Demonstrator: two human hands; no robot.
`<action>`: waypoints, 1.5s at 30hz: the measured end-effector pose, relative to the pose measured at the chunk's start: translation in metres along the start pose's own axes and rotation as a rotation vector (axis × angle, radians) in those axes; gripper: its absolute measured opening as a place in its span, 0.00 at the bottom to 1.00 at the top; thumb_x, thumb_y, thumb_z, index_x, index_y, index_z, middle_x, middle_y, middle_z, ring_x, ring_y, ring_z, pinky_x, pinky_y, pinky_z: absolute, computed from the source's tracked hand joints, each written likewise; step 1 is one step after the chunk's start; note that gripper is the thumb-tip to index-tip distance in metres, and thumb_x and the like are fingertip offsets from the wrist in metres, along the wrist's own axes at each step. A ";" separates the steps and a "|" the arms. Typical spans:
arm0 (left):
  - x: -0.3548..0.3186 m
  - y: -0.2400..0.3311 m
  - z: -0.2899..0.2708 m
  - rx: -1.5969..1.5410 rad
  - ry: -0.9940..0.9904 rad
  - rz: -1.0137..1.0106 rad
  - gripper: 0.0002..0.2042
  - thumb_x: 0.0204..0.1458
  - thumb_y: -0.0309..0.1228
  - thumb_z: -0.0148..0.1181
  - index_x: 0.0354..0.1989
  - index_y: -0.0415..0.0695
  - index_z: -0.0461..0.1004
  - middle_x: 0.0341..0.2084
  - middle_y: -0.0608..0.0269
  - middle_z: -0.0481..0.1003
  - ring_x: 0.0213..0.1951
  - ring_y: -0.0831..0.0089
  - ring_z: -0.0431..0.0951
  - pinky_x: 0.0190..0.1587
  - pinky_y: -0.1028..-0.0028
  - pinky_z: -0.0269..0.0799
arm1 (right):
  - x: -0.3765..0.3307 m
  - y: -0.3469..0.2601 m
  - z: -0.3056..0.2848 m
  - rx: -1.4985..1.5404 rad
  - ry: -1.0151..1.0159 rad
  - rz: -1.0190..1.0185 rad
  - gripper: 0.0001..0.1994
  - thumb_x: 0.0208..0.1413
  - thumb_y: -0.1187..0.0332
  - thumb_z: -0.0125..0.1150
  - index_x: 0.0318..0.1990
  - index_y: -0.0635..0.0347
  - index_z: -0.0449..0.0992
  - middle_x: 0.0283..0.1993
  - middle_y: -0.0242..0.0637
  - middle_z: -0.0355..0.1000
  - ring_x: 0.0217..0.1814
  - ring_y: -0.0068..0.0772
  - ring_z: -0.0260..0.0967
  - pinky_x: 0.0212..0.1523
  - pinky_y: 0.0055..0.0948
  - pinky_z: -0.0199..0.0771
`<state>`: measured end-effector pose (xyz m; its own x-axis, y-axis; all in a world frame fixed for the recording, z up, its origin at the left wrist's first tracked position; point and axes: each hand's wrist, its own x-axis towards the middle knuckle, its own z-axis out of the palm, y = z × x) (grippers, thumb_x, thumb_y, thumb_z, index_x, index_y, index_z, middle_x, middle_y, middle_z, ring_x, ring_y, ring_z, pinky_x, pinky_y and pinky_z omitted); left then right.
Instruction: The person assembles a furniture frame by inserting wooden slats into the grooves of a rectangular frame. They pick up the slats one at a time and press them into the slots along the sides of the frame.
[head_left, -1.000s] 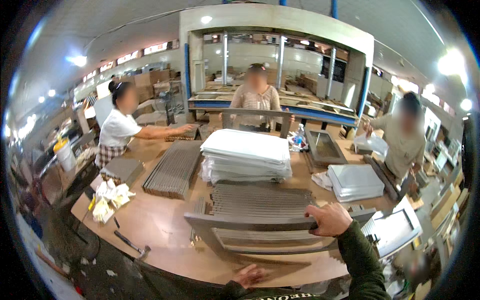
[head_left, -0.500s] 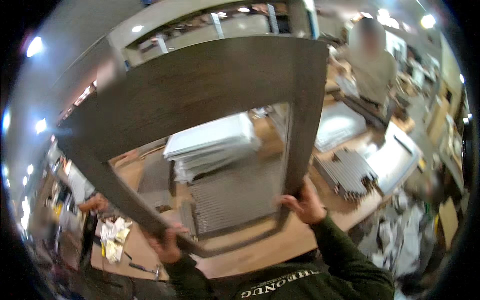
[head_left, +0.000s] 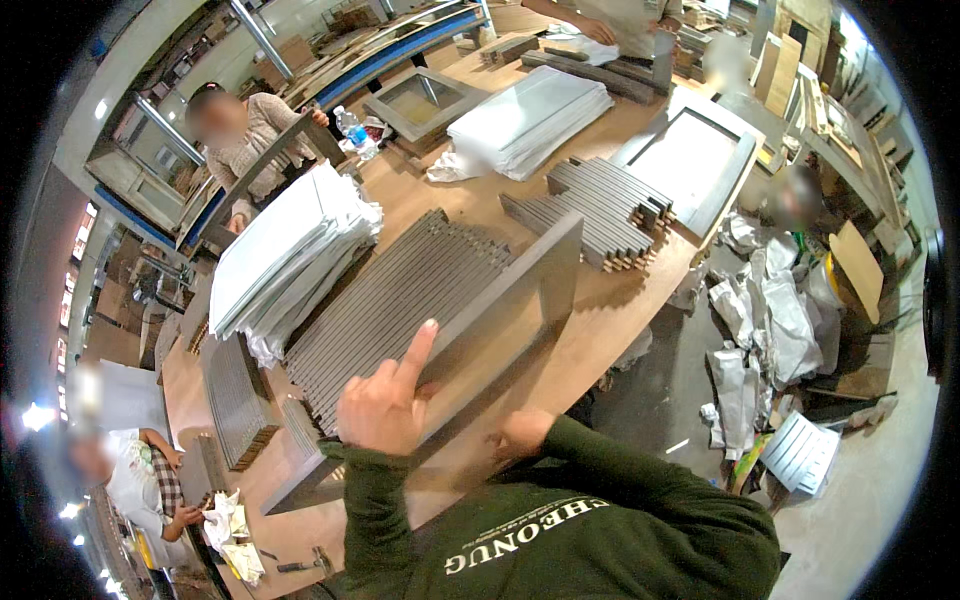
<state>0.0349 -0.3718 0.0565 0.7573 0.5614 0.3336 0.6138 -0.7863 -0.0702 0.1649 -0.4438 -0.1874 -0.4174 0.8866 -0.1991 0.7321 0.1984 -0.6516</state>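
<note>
Gripping edge-standing grey frame (head_left: 503,308), my left hand (head_left: 383,408) extending 1 finger (head_left: 418,352); long axis running lower-left to upper-right; right hand (head_left: 524,433): cannot tell grip.

See tall pile of white panels on surface, lower pile of white sheets (head_left: 530,118) farther right on surface (head_left: 415,205). Clear bottle (head_left: 351,128) with blue label near far edge, close to person in beige knit top (head_left: 268,138). Crumpled pale cloths (head_left: 230,540) at left end, hammer (head_left: 305,565) near them. Also at left end: person in white top (head_left: 135,470). Right side: crumpled white wrapping (head_left: 785,310) heaped on floor (head_left: 655,380), brown board (head_left: 855,272) tilted beside heap.
</note>
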 end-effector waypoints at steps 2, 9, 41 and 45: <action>-0.006 -0.008 0.002 0.039 -0.078 -0.075 0.38 0.33 0.30 0.65 0.59 0.58 0.57 0.15 0.63 0.65 0.18 0.66 0.67 0.22 0.69 0.61 | -0.034 -0.046 -0.078 0.266 -0.041 0.155 0.12 0.47 0.61 0.56 0.36 0.57 0.74 0.34 0.45 0.72 0.36 0.42 0.70 0.37 0.33 0.69; -0.013 -0.034 -0.007 -0.060 -0.257 -0.090 0.44 0.31 0.35 0.67 0.61 0.57 0.50 0.22 0.59 0.70 0.22 0.61 0.72 0.25 0.66 0.66 | -0.035 0.066 -0.119 0.611 1.409 0.001 0.26 0.37 0.74 0.67 0.46 0.59 0.63 0.41 0.35 0.65 0.41 0.27 0.64 0.38 0.24 0.65; -0.069 -0.053 -0.014 -0.010 -0.086 -0.194 0.23 0.33 0.32 0.63 0.43 0.47 0.68 0.15 0.61 0.70 0.18 0.64 0.70 0.24 0.69 0.60 | -0.002 0.094 -0.118 0.962 1.022 0.096 0.42 0.45 0.61 0.65 0.63 0.60 0.43 0.63 0.41 0.47 0.65 0.37 0.45 0.60 0.34 0.50; -0.081 0.004 -0.009 0.120 -0.033 -0.168 0.17 0.39 0.29 0.55 0.42 0.47 0.71 0.13 0.66 0.63 0.16 0.70 0.66 0.24 0.71 0.58 | -0.021 0.087 -0.107 1.133 1.174 -0.046 0.39 0.47 0.60 0.62 0.62 0.62 0.45 0.62 0.39 0.50 0.62 0.34 0.50 0.57 0.29 0.56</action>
<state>-0.0264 -0.4225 0.0376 0.6479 0.6916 0.3192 0.7526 -0.6458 -0.1282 0.2952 -0.4008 -0.1622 0.5773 0.8070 0.1245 -0.2371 0.3116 -0.9202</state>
